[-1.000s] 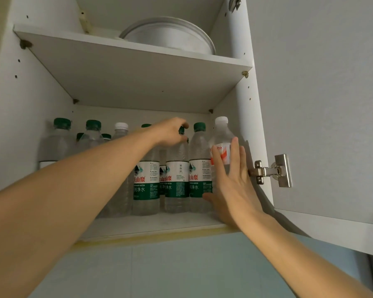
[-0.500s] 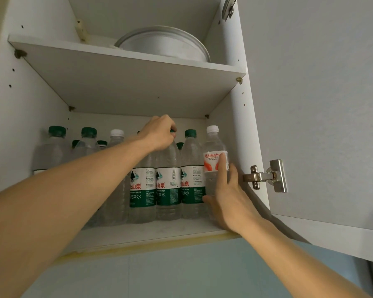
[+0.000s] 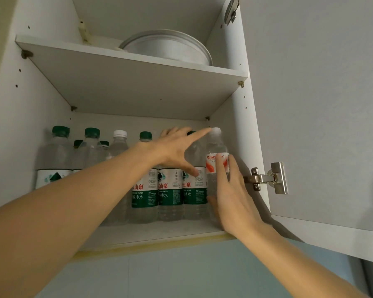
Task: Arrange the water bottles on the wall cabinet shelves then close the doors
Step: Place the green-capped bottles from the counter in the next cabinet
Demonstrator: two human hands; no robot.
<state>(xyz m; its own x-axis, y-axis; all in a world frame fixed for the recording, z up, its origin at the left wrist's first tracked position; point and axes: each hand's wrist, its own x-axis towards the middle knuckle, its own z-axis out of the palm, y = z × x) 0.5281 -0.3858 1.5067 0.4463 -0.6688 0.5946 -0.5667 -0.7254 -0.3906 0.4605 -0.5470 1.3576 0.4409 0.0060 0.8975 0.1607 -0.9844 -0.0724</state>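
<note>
Several clear water bottles stand upright on the lower shelf (image 3: 159,232) of the open wall cabinet. Most have green caps and green-and-white labels, such as the green-label bottle (image 3: 144,190). At the far right stands a white-capped bottle with a red-and-white label (image 3: 216,147). My right hand (image 3: 230,196) lies flat against this bottle's lower front, fingers pointing up. My left hand (image 3: 174,150) hovers spread in front of the bottle tops, its index finger reaching to the white cap. The right cabinet door (image 3: 321,104) is swung open.
On the upper shelf (image 3: 125,82) lies a round white pan or lid (image 3: 166,48). A metal hinge (image 3: 267,178) joins the right door to the cabinet side. Below the cabinet is a pale blue-green wall (image 3: 181,274).
My left hand has let go of a green cap and spread open, sliding right towards the white cap. My right hand has stayed on the red-label bottle.
</note>
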